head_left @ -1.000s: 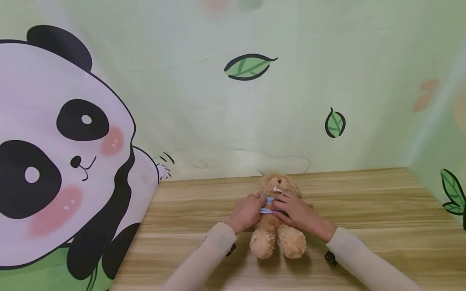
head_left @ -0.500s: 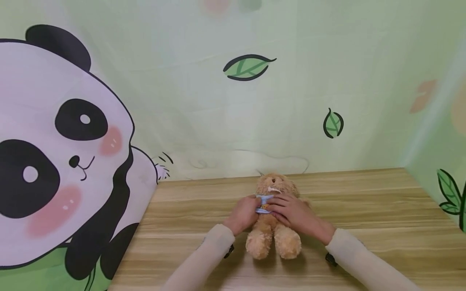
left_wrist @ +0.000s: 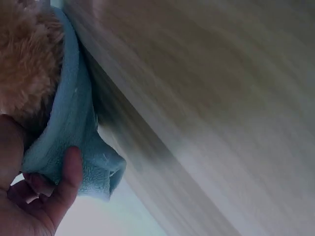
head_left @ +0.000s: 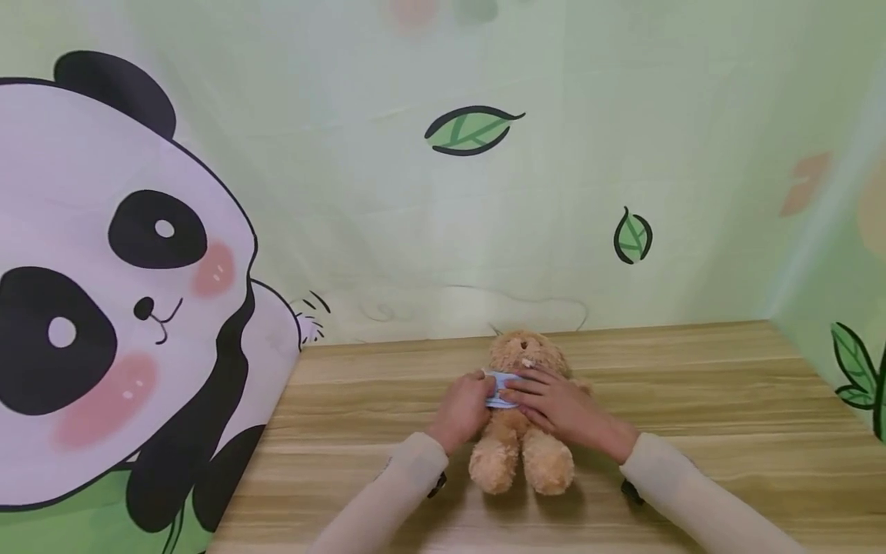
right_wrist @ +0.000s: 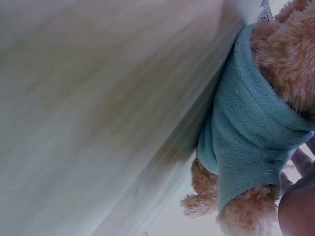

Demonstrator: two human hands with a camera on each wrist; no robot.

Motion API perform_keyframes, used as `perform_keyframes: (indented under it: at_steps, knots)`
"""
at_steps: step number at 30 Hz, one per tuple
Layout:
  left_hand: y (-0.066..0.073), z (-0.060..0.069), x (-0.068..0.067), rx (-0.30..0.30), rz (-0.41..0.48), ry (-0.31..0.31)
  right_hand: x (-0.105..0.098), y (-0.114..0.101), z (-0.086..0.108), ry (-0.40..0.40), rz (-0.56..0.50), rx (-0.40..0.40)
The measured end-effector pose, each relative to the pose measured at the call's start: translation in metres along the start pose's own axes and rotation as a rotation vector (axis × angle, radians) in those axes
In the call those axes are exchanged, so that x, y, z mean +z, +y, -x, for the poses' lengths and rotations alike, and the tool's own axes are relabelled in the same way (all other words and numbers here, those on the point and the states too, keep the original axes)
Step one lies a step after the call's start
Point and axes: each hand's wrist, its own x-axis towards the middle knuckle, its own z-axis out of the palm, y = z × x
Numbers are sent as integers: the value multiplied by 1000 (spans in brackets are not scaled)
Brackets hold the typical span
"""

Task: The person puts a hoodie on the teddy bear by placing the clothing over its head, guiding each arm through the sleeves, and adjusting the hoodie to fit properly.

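A light brown plush teddy bear (head_left: 521, 454) lies on its back on the wooden table, legs towards me, wearing a light blue shirt (head_left: 500, 391). In the head view my left hand (head_left: 462, 406) is at the shirt's left side. The left wrist view shows that hand's fingers pinching a loose, flat part of the blue cloth (left_wrist: 74, 123), like a sleeve. My right hand (head_left: 566, 406) rests across the bear's chest, fingers fairly straight over the shirt. The right wrist view shows the cloth round the body, with brown fur (right_wrist: 248, 211) below its edge. The bear's arms are mostly hidden.
The wood-grain table (head_left: 692, 408) spreads around the bear. A pale green backdrop (head_left: 346, 192) printed with a panda and leaves rises behind it and along both sides. A white printed tag (right_wrist: 266, 11) sticks out by the bear's fur.
The bear has shifted slightly left from a second ago. The shirt's front lies a little differently between my hands, its printed patch now covered. Both hands have stayed nearly in place.
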Motion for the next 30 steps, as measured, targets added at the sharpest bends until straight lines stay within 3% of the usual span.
perform_keyframes:
  at_steps: [4, 8, 11, 15, 18, 21, 25, 28, 30]
  knots:
    - [-5, -1, -1, 12, 124, -25, -2, 2, -5, -11, -19, 20]
    - [-9, 1, -7, 31, 272, -63, -5, 4, -12, -63, -77, 101]
    - [-11, 7, -12, 10, 414, -93, -5, 5, -18, -98, -110, 155]
    - [-15, 14, -17, -88, 565, -47, -4, 4, -27, -87, -115, 180]
    - [-19, 18, -18, -200, 594, 51, -2, 4, -31, -75, -82, 155]
    - [-24, 21, -16, -316, 585, 96, -1, 3, -29, -74, -49, 108]
    - [-29, 23, -11, -397, 607, 28, 0, 4, -24, -103, -44, 78]
    - [-31, 23, -5, -413, 692, -29, 2, 3, -21, -141, -48, 79]
    - [-32, 24, -1, -418, 773, -24, 3, 3, -19, -152, -59, 74]
